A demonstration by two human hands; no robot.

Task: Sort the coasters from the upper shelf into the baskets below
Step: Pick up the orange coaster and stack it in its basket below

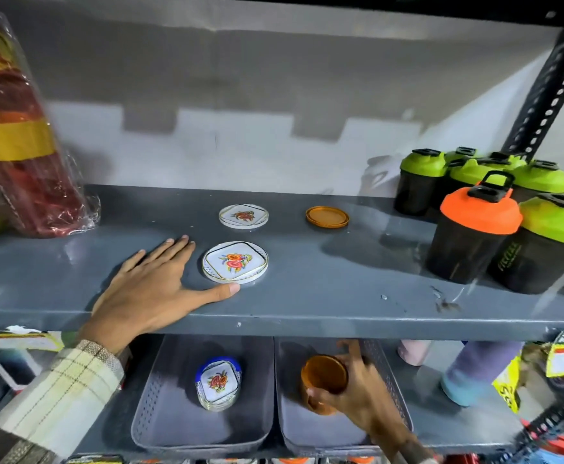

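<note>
On the grey upper shelf (307,296) lie a white floral coaster (235,262) near the front, a second white floral coaster (244,215) behind it, and an orange coaster (327,217) to the right. My left hand (153,289) rests flat on the shelf, fingers apart, its thumb tip touching the front coaster's rim. Below, the left grey basket (160,390) holds a stack of floral coasters (218,383). My right hand (351,386) reaches into the right grey basket (387,373) and grips a stack of orange coasters (324,380).
Black shaker bottles with green lids (555,242) and one with an orange lid (471,236) crowd the upper shelf's right side. A wrapped red bottle (15,139) stands at the left. A perforated black upright (555,82) rises at the right. Pastel bottles (474,370) stand beside the baskets.
</note>
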